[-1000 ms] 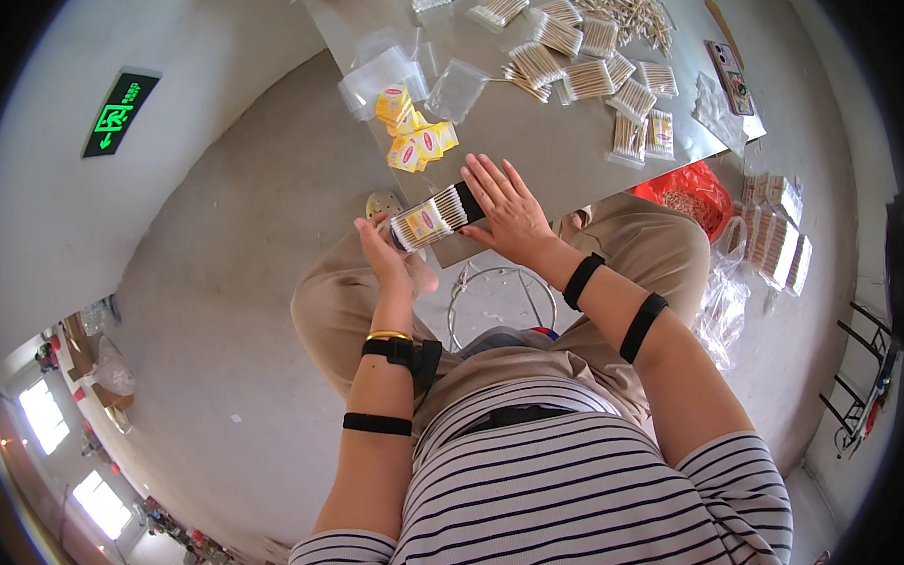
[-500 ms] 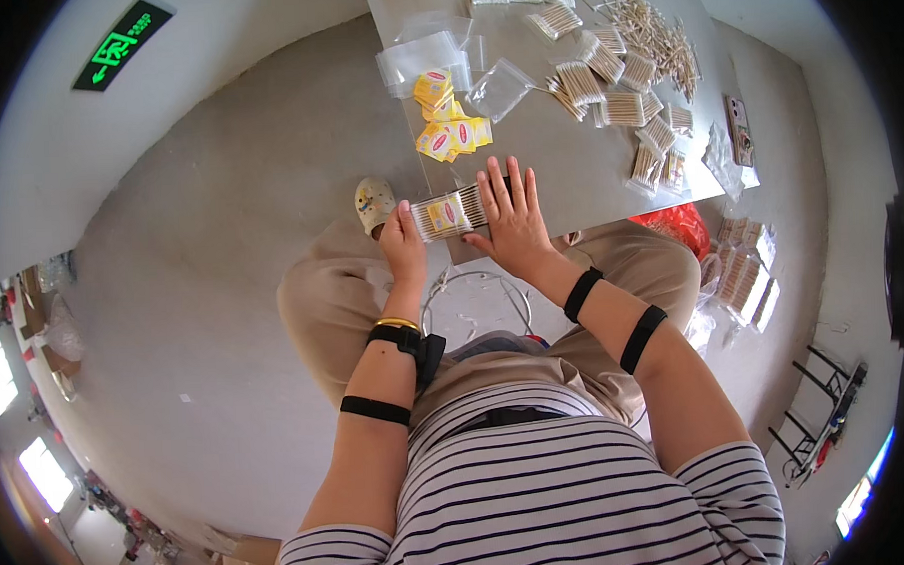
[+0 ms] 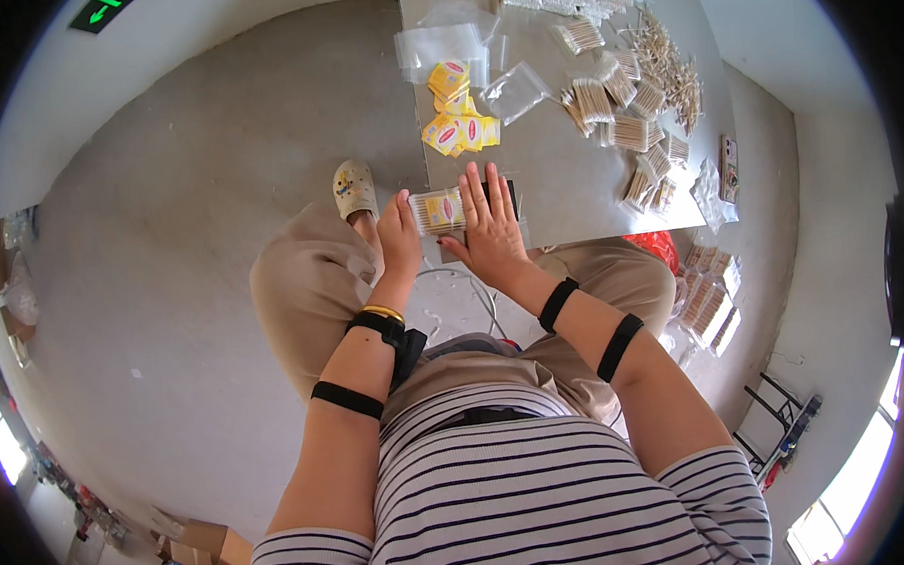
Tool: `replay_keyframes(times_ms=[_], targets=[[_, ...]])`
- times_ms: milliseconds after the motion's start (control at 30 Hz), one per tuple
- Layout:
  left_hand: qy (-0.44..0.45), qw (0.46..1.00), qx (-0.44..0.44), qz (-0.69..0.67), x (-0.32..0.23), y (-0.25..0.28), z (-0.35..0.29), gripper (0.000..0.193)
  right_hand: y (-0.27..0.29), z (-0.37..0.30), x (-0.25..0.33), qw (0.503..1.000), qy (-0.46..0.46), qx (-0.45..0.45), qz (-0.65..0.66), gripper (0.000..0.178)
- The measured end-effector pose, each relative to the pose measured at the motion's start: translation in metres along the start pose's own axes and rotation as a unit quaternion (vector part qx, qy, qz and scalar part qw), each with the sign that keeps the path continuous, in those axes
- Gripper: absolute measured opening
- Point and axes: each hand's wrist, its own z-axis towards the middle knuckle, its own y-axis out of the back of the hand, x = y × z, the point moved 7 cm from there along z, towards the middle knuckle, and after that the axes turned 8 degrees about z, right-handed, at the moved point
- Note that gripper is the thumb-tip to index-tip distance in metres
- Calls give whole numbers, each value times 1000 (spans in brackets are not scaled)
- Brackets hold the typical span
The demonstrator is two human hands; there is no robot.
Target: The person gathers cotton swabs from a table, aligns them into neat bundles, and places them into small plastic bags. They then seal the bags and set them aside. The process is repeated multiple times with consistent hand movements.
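A clear bag of cotton swabs [image 3: 425, 214] with a yellow card inside lies at the near left corner of the table. My left hand [image 3: 401, 242] pinches its left end between thumb and fingers. Flat over its right end rests my right hand [image 3: 490, 226], fingers stretched out and pointing away from me, hiding that part of the bag. A dark flat object [image 3: 513, 199] shows partly beside the right fingers; I cannot make out what it is. Just beyond the bag lies a spread pile of yellow cards [image 3: 462, 133].
Empty clear bags [image 3: 439, 49] lie behind the cards on the grey table [image 3: 558, 194]. Several swab bundles [image 3: 593, 100] and a loose swab heap [image 3: 668, 66] cover its right side, near a phone [image 3: 730, 168]. More packed swabs [image 3: 707, 308] sit on the floor at right.
My right hand has slid left over the bag and covers more of it. My left hand keeps its hold on the left end. The whole view has shifted slightly.
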Motion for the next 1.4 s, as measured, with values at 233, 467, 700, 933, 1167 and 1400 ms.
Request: replay_keyframes(times_ms=[233,467,700,933,1167,1400], targets=[[104,986,-82,-103,83,4,1,45,5,4,3,1000,11,-18,22,98],[172,949,-219,-150,64,65,-5,36,40,0,-33,978,-7,-137,160,69],[5,993,-31,-110,-63,50,-1,29,105,9,-148,950,-153,-257,86,44],[-285,939,184,53,-169,-70,-15,24,119,21,-180,946,-206,-245,53,42],[-392,873,139,256,-205,-153,30,49,127,12,-203,935,-223,-276,4,47],[-501,780,131,352,-238,-198,72,58,131,14,-219,939,-201,-269,68,46]])
